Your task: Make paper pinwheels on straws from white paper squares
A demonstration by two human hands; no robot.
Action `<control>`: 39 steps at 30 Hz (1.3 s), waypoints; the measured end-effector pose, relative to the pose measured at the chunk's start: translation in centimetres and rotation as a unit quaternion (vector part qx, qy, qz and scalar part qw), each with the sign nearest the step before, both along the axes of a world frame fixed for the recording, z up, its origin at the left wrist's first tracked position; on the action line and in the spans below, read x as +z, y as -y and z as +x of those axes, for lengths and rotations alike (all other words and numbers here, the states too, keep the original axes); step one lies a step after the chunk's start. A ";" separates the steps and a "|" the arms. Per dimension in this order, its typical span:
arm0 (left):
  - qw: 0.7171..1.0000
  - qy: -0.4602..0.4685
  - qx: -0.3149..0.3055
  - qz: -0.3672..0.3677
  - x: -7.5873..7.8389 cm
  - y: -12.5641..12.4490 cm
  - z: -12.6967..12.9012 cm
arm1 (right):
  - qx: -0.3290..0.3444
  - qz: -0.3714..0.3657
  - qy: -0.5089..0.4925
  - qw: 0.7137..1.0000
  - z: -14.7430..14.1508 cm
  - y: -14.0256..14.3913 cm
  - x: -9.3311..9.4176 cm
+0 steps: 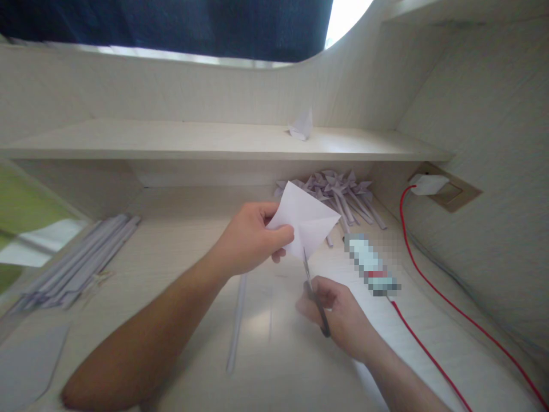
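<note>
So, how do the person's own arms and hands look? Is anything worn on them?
Both forearms are bare as far as the picture shows: no sleeves, and no watch or bracelet shows. The left hand and right hand wear no gloves, and no rings show. Nails are too blurred to judge.

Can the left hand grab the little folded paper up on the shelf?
Probably not right now. The left hand is pinching the white paper that the scissors in the right hand are cutting, and the little folded paper sits farther back on the shelf.
</note>
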State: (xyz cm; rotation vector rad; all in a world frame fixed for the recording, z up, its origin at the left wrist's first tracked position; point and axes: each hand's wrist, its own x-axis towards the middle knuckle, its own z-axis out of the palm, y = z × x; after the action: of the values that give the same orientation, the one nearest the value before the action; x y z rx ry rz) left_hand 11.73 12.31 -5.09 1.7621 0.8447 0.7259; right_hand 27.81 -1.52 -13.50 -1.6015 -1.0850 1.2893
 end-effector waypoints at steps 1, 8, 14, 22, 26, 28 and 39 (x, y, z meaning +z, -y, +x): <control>1.000 0.001 -0.001 -0.001 0.0 0.0 0.0 | -0.001 -0.001 0.002 1.000 0.0 0.0 0.1; 1.000 0.009 -0.014 -0.008 -0.1 0.0 0.1 | -0.003 -0.005 -0.007 1.000 -0.1 0.0 0.3; 1.000 -0.010 -0.007 0.010 -0.3 0.0 0.1 | 0.012 0.017 -0.052 0.998 -0.1 0.0 0.2; 0.996 -0.086 -0.017 0.017 -0.5 0.6 0.4 | 0.031 0.031 -0.070 0.997 0.3 0.0 0.6; 0.995 -0.091 -0.024 0.010 -0.3 0.8 0.6 | 0.034 0.026 -0.079 0.996 0.4 -0.1 0.5; 0.996 -0.086 -0.012 0.009 -0.2 0.9 0.6 | 0.033 0.024 -0.081 0.996 0.4 -0.1 0.5; 0.995 -0.100 0.009 0.011 0.1 1.0 0.6 | 0.028 0.021 -0.045 0.998 0.3 0.1 0.6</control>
State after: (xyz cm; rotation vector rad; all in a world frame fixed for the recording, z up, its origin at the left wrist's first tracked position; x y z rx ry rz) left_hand 12.33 11.27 -5.01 1.8718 0.9898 0.5791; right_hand 28.08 -1.65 -12.88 -1.4774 -1.1005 1.3539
